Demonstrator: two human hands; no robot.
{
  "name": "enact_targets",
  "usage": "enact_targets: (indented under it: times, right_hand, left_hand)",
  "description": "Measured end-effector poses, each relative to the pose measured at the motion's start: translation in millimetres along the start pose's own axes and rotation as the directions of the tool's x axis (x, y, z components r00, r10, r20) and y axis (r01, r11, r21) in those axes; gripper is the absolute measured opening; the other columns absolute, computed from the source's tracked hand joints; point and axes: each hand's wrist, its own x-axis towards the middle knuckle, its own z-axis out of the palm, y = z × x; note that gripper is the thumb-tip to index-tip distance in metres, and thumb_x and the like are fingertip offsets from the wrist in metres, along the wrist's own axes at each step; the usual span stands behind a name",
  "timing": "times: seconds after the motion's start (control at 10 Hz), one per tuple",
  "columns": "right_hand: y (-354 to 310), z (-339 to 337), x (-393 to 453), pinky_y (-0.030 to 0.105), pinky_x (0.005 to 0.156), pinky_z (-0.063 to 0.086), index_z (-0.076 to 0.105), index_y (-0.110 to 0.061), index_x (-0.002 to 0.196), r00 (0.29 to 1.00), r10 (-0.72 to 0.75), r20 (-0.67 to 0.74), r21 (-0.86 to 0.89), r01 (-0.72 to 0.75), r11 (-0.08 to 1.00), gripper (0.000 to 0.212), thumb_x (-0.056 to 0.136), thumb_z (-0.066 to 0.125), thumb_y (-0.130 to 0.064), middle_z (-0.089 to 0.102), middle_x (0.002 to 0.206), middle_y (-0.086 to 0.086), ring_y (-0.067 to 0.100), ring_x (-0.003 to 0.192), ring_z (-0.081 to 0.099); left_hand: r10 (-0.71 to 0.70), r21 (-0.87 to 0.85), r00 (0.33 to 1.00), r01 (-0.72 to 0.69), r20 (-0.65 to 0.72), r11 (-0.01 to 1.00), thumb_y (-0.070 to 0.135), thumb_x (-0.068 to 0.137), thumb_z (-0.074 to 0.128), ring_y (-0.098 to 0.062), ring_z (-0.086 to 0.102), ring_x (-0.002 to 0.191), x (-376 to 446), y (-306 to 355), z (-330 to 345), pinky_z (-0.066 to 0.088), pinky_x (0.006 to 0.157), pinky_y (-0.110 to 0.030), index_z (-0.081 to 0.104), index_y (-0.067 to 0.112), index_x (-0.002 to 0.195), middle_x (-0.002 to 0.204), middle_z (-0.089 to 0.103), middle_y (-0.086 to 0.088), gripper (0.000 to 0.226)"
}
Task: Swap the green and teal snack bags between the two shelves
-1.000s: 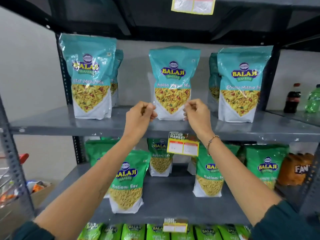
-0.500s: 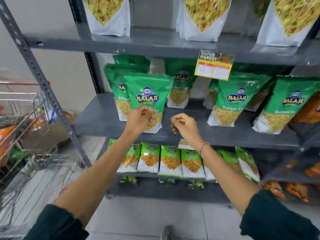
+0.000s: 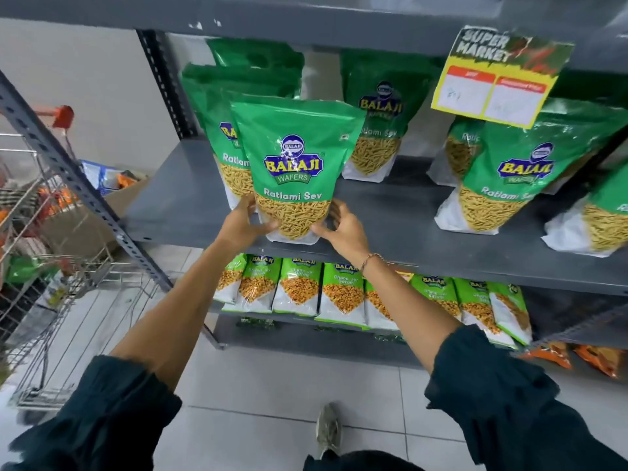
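Gripping green bag (image 3: 292, 164) low on its left edge with left hand (image 3: 243, 224), thumb across the front. Touching its lower right corner with thumb of right hand (image 3: 343, 229), fingers spread, unclamped. Standing upright at front of grey shelf (image 3: 390, 212), just ahead of second green bag (image 3: 227, 144).

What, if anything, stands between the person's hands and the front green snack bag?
Nothing visible does. The left hand and right hand touch the front green bag at its lower sides, with no other bag between.
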Motion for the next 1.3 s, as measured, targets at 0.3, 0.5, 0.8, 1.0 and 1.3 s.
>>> enact_targets:
  times: [0.3,0.5,0.8,1.0,1.3]
  right_hand:
    - [27.0,-50.3,17.7,0.014,0.071,0.054,0.06,-0.001,0.108,0.996,-0.031,-0.089,0.157,0.045,0.987,0.048,0.063,0.077,0.004,0.067,0.104,0.014,0.009,0.086,0.065]
    - [49.9,-107.8,23.7,0.008,0.063,0.048,0.062,0.0,0.105,0.98,0.0,-0.2,0.127,0.026,0.992,0.043,0.064,0.076,0.004,0.07,0.083,-0.006,-0.012,0.069,0.06]
    - [53.0,-132.2,45.8,0.01,0.071,0.052,0.06,-0.001,0.111,0.976,-0.004,-0.217,0.057,0.017,0.998,0.046,0.068,0.075,0.002,0.065,0.107,0.007,0.013,0.088,0.063]
    - [56.5,-133.2,45.4,0.008,0.071,0.05,0.061,-0.003,0.109,0.976,-0.003,-0.216,0.06,0.016,0.998,0.042,0.069,0.074,0.0,0.065,0.106,0.005,0.012,0.09,0.064]
    - [45.9,-125.2,31.1,0.031,0.093,0.05,0.053,-0.006,0.117,0.975,-0.037,-0.221,-0.083,0.019,0.996,0.041,0.079,0.068,-0.012,0.064,0.118,0.009,0.02,0.106,0.061]
  left_hand:
    - [0.117,-0.095,0.977,-0.135,-0.176,0.986,0.034,0.06,0.084,-0.02,0.05,0.084,2.0,14.3,64.0,0.044,0.07,-0.029,0.054,0.011,0.108,0.083,0.058,0.005,0.061]
    - [0.137,-0.095,0.983,-0.149,-0.125,0.984,0.024,0.055,0.088,-0.016,0.06,0.079,33.6,54.8,115.2,0.051,0.069,-0.026,0.059,0.008,0.096,0.093,0.072,-0.007,0.053]
    - [0.108,-0.099,0.988,-0.119,-0.112,0.988,0.021,0.06,0.086,-0.026,0.064,0.104,58.7,73.2,137.7,0.053,0.091,-0.042,0.058,0.005,0.108,0.111,0.069,-0.013,0.058]
    - [0.103,-0.099,0.991,-0.112,-0.091,0.989,0.025,0.061,0.086,-0.026,0.063,0.103,59.0,70.3,138.3,0.053,0.09,-0.043,0.054,0.007,0.102,0.11,0.068,-0.013,0.055]
    - [0.085,-0.175,0.99,-0.104,-0.11,0.979,0.015,0.078,0.072,-0.029,0.056,0.119,39.2,72.9,143.4,0.047,0.099,-0.045,0.045,0.007,0.121,0.127,0.061,-0.015,0.051]
